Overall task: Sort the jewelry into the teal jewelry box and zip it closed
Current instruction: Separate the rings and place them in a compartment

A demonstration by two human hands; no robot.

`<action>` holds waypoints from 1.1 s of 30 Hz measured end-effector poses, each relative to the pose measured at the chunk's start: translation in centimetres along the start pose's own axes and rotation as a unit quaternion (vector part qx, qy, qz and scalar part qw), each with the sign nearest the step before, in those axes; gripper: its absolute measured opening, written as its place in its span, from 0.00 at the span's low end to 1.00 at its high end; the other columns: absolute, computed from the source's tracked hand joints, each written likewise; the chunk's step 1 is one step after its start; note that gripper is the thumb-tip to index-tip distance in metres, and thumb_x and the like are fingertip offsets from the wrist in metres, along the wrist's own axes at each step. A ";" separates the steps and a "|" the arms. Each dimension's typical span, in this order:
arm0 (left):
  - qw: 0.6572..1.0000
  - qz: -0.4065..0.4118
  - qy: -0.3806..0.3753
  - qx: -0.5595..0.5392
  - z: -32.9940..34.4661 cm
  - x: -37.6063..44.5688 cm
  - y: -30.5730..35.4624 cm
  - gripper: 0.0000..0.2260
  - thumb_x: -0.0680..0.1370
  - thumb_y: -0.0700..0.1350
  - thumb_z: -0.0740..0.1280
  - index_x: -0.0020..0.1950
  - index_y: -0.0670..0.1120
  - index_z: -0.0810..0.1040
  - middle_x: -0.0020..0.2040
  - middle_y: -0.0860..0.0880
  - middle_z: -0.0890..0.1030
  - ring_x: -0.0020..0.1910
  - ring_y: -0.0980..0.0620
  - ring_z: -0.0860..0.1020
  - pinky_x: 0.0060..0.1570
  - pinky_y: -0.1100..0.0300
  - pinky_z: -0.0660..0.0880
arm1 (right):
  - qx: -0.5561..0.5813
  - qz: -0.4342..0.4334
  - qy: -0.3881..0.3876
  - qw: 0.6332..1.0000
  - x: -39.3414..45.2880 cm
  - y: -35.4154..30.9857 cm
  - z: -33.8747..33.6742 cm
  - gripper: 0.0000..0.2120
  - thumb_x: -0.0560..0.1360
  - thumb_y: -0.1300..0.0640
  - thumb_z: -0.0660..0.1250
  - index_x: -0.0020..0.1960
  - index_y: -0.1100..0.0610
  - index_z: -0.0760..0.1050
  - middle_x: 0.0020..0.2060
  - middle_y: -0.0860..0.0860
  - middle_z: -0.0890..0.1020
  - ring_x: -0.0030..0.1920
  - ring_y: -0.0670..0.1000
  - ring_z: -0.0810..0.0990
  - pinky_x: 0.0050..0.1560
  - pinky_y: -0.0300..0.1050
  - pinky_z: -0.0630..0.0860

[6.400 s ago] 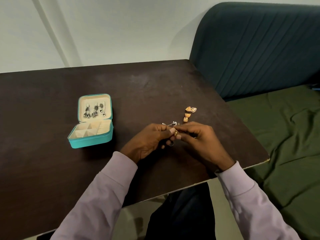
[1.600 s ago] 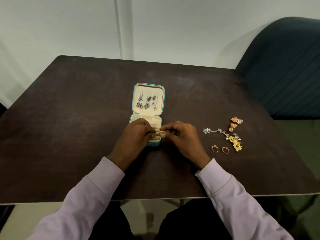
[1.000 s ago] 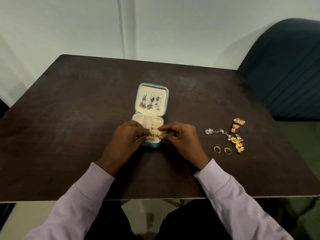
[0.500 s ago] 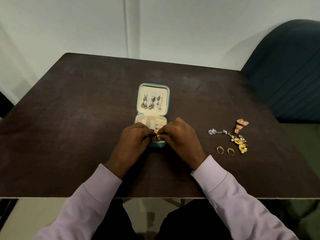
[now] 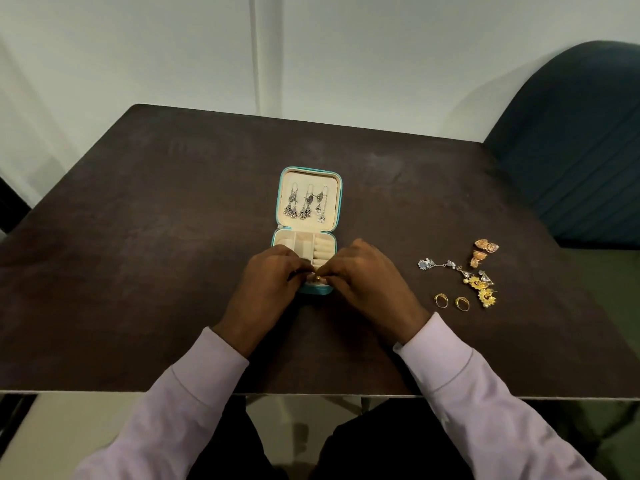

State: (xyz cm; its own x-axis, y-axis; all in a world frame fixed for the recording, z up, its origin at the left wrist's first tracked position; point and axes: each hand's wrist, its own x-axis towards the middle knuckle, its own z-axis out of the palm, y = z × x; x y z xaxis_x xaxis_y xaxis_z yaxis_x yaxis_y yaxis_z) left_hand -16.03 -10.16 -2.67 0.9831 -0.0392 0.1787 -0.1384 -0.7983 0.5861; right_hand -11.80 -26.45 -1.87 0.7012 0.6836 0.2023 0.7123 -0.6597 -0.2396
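Note:
The teal jewelry box [image 5: 339, 202] lies open at mid-table, three silver drop earrings [image 5: 306, 204] hanging in its cream lid. Both my hands meet over the near edge of its tray. My left hand [image 5: 273, 282] and my right hand [image 5: 360, 275] pinch a small gold ring [image 5: 318, 278] between their fingertips, right at the ring-roll section. Loose pieces lie to the right: two gold rings [image 5: 451, 301], yellow flower earrings [image 5: 483, 289], a silver drop earring [image 5: 437, 264] and copper-gold studs [image 5: 484, 251].
The dark brown table [image 5: 145, 258] ends at a near edge just below my wrists. A dark teal upholstered seat back [image 5: 581, 143] stands at the right, with green fabric below it. A pale wall lies behind.
My hands carried the gold ring from the loose pile on the right to the box, then lowered it toward the near part of the tray. The view tilted down slightly.

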 end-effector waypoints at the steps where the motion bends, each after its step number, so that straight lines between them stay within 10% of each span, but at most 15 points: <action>1: 1.000 -0.002 -0.001 0.000 0.0 0.0 0.0 0.11 0.75 0.41 0.68 0.57 0.45 0.81 0.54 0.47 0.81 0.54 0.52 0.77 0.56 0.66 0.68 | -0.016 -0.005 0.002 1.000 0.0 0.0 0.0 0.07 0.73 0.59 0.68 0.49 0.55 0.82 0.42 0.52 0.83 0.41 0.52 0.75 0.41 0.42 0.66; 33: 1.000 0.008 0.002 0.015 0.3 -0.1 0.3 0.12 0.76 0.42 0.67 0.58 0.46 0.80 0.54 0.48 0.80 0.53 0.52 0.76 0.58 0.60 0.72 | -0.031 0.084 0.030 0.996 -1.7 -1.8 -0.1 0.13 0.77 0.54 0.62 0.58 0.55 0.79 0.51 0.52 0.78 0.51 0.50 0.71 0.49 0.40 0.65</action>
State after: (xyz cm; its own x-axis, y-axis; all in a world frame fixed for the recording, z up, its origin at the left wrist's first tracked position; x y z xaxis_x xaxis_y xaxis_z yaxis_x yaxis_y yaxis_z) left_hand -16.12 -10.53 -2.76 0.9801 -0.0505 0.1918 -0.1514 -0.8149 0.5595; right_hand -14.32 -26.43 -1.72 0.8093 0.5439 0.2217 0.5847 -0.7818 -0.2167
